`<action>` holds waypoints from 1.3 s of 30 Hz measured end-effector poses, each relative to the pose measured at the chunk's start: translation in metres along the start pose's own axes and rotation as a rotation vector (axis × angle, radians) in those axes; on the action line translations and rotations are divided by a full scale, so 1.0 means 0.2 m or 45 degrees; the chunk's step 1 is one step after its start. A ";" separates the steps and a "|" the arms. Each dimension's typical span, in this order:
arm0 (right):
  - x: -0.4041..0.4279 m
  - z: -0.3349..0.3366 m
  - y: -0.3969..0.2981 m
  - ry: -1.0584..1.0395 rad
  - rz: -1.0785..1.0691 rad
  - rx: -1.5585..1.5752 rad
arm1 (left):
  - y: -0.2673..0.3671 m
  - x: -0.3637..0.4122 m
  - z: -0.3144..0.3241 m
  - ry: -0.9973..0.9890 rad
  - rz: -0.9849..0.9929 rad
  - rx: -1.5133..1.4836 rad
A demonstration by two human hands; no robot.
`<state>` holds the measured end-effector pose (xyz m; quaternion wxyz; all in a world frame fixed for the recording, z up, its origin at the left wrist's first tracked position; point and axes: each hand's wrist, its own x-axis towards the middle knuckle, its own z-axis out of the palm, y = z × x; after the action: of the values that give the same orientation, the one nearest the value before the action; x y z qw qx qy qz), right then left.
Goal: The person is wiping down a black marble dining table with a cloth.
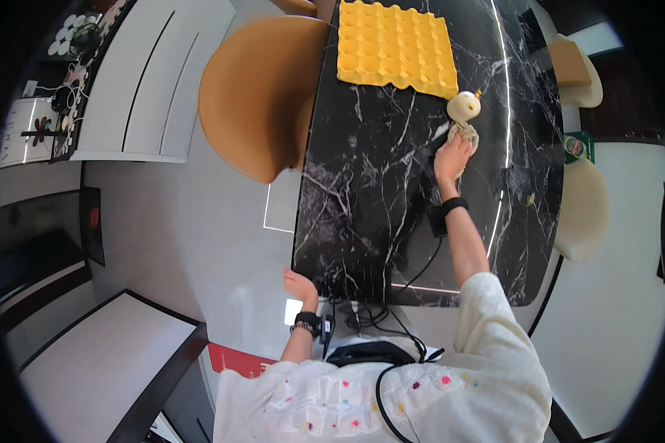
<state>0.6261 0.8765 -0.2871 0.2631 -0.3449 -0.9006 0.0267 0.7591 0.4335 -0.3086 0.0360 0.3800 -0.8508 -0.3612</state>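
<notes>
My right hand presses a crumpled beige cloth onto the black marble-patterned tabletop. Just beyond the cloth stands a round cream ornament or pot with small yellow parts, possibly bird-shaped. A yellow egg tray lies farther up the table, its cups showing no eggs. By the table's near left corner is my left hand, its fingers curled in with nothing visible in them. Whether it touches the table edge I cannot tell. Both wrists wear black bands with small devices.
Along the table's left side stands a tan chair. Cream chairs line the right side, one bearing a brown box. Black cables hang between my body and the near edge. A white cabinet is at far left.
</notes>
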 end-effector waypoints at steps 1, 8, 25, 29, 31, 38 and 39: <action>0.03 0.04 -0.06 0.017 0.020 0.024 | 0.00 0.01 0.02 0.055 0.040 -0.015; 0.03 0.16 -0.54 -0.027 -0.208 0.221 | 0.09 -0.02 -0.02 0.003 0.005 0.020; -0.06 0.17 -1.02 -0.437 -1.548 0.925 | 0.07 0.00 -0.03 0.028 0.018 0.176; 0.11 0.21 -0.81 -0.255 -1.244 0.703 | 0.06 0.01 -0.01 0.075 -0.001 0.171; 0.13 0.21 -0.71 -0.293 -1.120 0.576 | 0.06 0.00 -0.02 0.053 -0.020 0.162; 0.08 -0.02 -0.32 -0.271 -0.907 0.499 | 0.02 0.00 0.01 0.084 0.022 0.136; 0.03 -0.10 -0.25 -0.333 -0.888 0.478 | 0.03 -0.01 0.00 0.062 -0.015 0.189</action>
<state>0.6030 0.8390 -0.2554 0.1982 0.0412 -0.9688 0.1431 0.7570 0.4362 -0.3042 0.0263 0.3951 -0.8719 -0.2880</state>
